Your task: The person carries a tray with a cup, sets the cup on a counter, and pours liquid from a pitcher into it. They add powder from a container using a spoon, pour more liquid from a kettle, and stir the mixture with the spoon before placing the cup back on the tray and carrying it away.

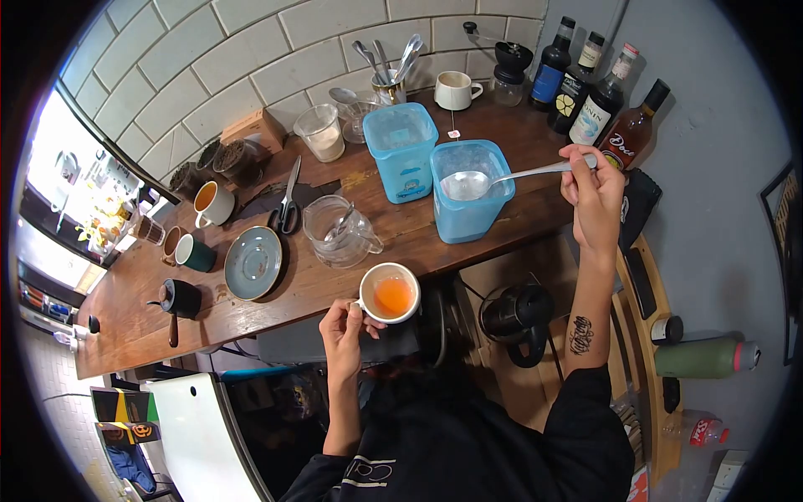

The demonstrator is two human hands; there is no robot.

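Note:
My left hand (343, 328) is closed on the handle of a white mug (369, 284), which holds an orange-brown liquid and hangs just off the table's front edge. In my right hand (592, 197) is the handle end of a long metal spoon (535, 171). Its bowl lies at the mouth of a translucent blue container (470, 219); whether it carries anything is hard to tell. White residue coats the inside of this container. Beside it to the left stands a second blue container (406, 180), also without a lid. A glass pitcher (335, 249) with a utensil in it stands near the mug.
Scissors (288, 209) and a grey-blue saucer (253, 263) lie on the wooden table (418, 259). Several bottles (595, 99) line the back right, near a hand grinder (508, 67). Behind the containers is another mug (454, 90). A black kettle (520, 314) stands below the table edge.

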